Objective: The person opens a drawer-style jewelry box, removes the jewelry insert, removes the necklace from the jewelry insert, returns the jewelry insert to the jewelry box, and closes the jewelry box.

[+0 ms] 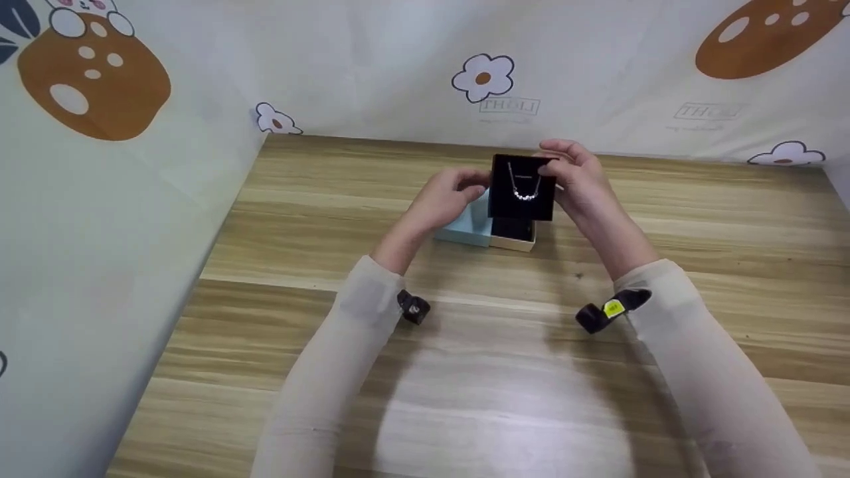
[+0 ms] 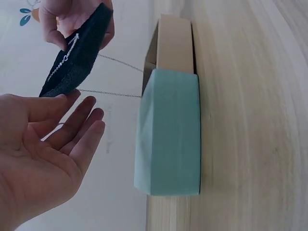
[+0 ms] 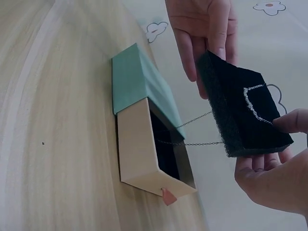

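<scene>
My right hand [image 1: 584, 179] pinches a square black foam pad [image 1: 524, 206], thumb on its face and fingers behind it. A silver necklace [image 1: 526, 197] with a row of sparkling stones lies across the pad's face. In the right wrist view, a thin chain [image 3: 195, 143] hangs from the pad's back into the drawer of a small box. My left hand [image 2: 43, 154] has its fingertips right at the pad's opposite edge, fingers loosely extended. Below is the gift box: a light-blue sleeve [image 2: 175, 134] with a beige drawer [image 3: 137, 144] pulled partly out, dark inside.
A small pinkish ribbon tab [image 3: 168, 196] sticks out of the drawer's front. The box stands on a wood-grain table [image 1: 465, 372] near its back edge. Behind rises a pale patterned sheet [image 1: 372, 73], which also covers the left side. Each sleeve carries a black wrist camera [image 1: 414, 308].
</scene>
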The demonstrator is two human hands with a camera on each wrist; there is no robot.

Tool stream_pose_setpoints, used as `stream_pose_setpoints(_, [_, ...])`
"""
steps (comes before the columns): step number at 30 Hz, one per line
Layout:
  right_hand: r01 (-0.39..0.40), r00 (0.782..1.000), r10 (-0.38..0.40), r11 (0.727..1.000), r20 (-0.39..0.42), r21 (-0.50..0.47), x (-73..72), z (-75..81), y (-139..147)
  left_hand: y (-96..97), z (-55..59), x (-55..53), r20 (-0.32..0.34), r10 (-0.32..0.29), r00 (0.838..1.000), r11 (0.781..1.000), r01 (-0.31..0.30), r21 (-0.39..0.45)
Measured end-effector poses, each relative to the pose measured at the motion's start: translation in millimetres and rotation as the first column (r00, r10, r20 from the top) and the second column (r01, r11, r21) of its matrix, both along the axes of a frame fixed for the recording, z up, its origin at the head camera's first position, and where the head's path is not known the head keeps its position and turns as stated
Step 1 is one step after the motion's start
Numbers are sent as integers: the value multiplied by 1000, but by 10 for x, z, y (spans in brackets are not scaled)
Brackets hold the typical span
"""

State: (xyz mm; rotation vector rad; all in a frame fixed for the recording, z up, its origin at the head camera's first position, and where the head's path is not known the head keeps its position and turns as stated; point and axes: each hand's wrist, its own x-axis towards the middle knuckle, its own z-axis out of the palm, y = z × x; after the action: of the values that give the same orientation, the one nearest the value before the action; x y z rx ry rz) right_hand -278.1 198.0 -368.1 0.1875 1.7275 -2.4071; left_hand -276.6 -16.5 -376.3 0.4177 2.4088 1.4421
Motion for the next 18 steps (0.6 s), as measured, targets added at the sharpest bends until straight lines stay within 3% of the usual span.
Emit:
stream_pose_setpoints(3, [0, 1000, -1, 1000, -14, -21, 10, 28, -5, 1, 11, 7, 75, 18, 997, 990, -28, 138])
stream_pose_setpoints(8, [-2, 999, 1, 999, -37, -35, 22, 91, -13, 15, 19, 0, 221, 4, 975, 932, -84, 352])
stream_pose_setpoints(13, [20, 998, -21, 1000, -62, -12, 38, 146, -22, 36, 28, 6, 305, -6, 952, 882, -138, 450])
stream_pose_setpoints(18, [58, 994, -60, 998, -89, -25, 54, 180, -24, 51, 41, 36, 336, -41, 941, 842, -149, 518])
